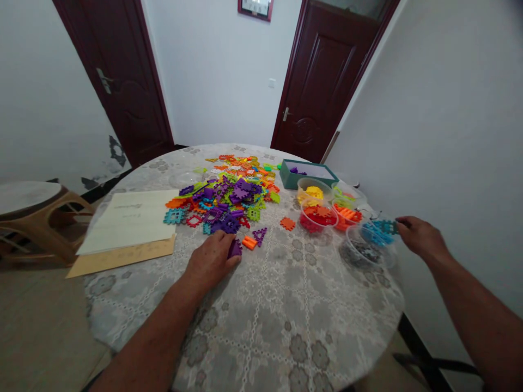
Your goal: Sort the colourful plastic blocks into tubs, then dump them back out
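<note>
Teal plastic interlocking piece (389, 226), flat with a notched outline: item one in the head view, pinched at its outer edge by the right hand (419, 235). Position: at the far right of the table, over the bright blue plastic pieces (372, 234), just beside the clear bowl of grey pieces (359, 252).

Purple plastic piece (234, 249): at the left hand (211, 256), between curled fingers and thumb, near edge of the multicoloured heap (241, 193). Whether gripped or merely touched, cannot tell.

Adjacent: small orange piece (249, 243); purple triangular frame (260, 236); orange-red notched square (287, 224); all on the grey floral tablecloth (265, 305).

Handling, as judged: a light fingertip pinch suits so thin a piece; its teeth could catch on neighbouring ones, so it wants a clean lift and lowering, wrist above the bowl rims. Small parts near the left hand call for steady, low fingers.

Pose, right: arm extended from the lower right, palm turned inward, thumb and forefinger closed. Pose, left: forearm slanting up from the lower left, hand low at the cloth, fingers bent, partly open.
</note>
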The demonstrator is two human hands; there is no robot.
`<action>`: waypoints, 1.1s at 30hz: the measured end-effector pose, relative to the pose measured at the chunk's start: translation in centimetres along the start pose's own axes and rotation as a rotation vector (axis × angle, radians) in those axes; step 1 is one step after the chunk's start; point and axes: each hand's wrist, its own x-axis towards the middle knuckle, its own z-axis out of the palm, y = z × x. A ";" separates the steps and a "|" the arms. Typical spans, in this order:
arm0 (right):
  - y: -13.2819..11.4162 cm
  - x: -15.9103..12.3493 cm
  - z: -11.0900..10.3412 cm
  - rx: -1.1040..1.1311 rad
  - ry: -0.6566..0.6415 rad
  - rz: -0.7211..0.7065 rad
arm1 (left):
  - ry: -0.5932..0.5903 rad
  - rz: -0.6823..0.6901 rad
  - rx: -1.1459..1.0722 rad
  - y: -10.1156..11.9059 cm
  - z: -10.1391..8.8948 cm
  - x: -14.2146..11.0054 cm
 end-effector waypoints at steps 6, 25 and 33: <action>-6.7 -2.4 -1.0 -0.030 0.092 -0.136 | -0.020 0.003 0.020 0.0 0.2 0.0; -31.5 -10.4 10.2 -0.130 -0.599 -0.381 | -0.043 0.023 -0.037 -0.5 0.3 0.1; -29.9 -12.4 8.1 0.262 -0.558 -0.385 | -0.047 0.033 -0.008 -0.2 0.2 0.0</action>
